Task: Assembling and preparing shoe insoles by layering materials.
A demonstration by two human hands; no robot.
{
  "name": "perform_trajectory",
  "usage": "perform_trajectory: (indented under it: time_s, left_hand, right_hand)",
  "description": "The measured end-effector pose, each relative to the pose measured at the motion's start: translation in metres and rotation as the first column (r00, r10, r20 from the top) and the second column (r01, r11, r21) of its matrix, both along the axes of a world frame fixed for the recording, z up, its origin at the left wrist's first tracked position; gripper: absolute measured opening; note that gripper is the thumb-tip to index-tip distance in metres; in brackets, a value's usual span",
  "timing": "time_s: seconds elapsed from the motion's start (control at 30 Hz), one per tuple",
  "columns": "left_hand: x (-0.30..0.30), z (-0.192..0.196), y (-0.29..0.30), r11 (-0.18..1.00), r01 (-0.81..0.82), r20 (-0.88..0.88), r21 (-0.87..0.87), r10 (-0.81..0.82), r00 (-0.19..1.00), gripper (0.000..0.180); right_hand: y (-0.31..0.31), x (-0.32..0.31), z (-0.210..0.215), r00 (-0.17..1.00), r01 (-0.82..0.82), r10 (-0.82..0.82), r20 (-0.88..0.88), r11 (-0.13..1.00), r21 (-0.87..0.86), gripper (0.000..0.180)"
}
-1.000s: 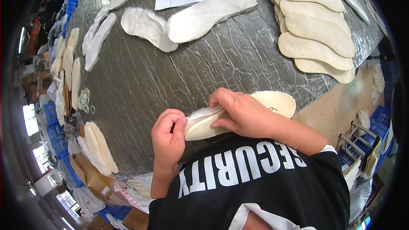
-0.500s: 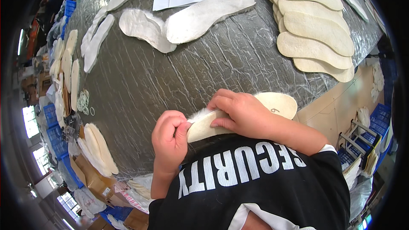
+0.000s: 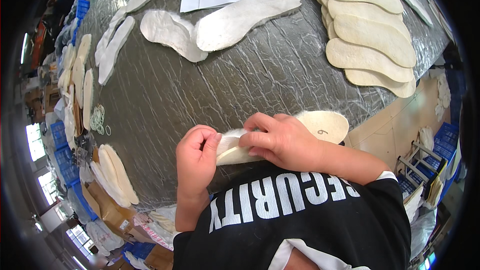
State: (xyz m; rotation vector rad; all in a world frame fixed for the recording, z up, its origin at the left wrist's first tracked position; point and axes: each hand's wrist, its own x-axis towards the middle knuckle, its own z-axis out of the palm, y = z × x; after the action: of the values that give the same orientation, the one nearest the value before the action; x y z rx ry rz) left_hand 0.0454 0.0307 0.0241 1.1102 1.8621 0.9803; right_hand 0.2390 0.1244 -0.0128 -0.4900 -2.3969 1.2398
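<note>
Long insole (image 3: 332,120), felty cream, white fluff (image 3: 234,132), lies at table's (image 3: 165,85) 5 o'clock. Left hand (image 3: 196,152) pinches its 9 o'clock end; right hand (image 3: 282,141) pinches mid-length. Dark mark (image 3: 322,131), 3 o'clock end; white shirt lettering (image 3: 266,203).

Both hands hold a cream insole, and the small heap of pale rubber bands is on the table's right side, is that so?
Not quite: the head view shows the heap of pale rubber bands on the left side of the table. The left hand and right hand do hold a cream insole.
</note>
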Motion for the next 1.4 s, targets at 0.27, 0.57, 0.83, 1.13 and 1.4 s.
perform_trajectory:
  time_s: [0.27, 0.57, 0.83, 1.13, 1.4]
  left_hand:
    - [0.004, 0.002, -0.002, 0.991, 0.068, -0.134, 0.116, -0.052, 0.99, 0.013]
    - [0.011, 0.003, -0.002, 0.976, 0.129, -0.244, 0.177, -0.083, 0.966, 0.013]
    - [0.007, 0.001, -0.005, 0.967, 0.154, -0.245, 0.203, -0.102, 0.964, 0.013]
    - [0.008, 0.004, -0.008, 0.976, 0.132, -0.181, 0.171, -0.101, 0.978, 0.014]
    - [0.011, 0.001, -0.016, 0.991, -0.037, 0.316, 0.129, -0.005, 0.949, 0.025]
  right_hand:
    - [0.002, -0.003, -0.001, 0.992, 0.114, -0.107, 0.063, 0.987, -0.116, 0.031]
    - [0.003, -0.002, -0.005, 0.991, 0.117, -0.108, 0.072, 0.985, -0.127, 0.025]
    - [0.003, -0.001, 0.0, 0.992, 0.111, -0.097, 0.086, 0.977, -0.18, 0.016]
    - [0.002, -0.001, 0.001, 0.992, 0.114, -0.102, 0.075, 0.979, -0.169, 0.014]
    - [0.001, 0.001, 0.001, 0.992, 0.117, -0.108, 0.057, 0.977, -0.179, 0.012]
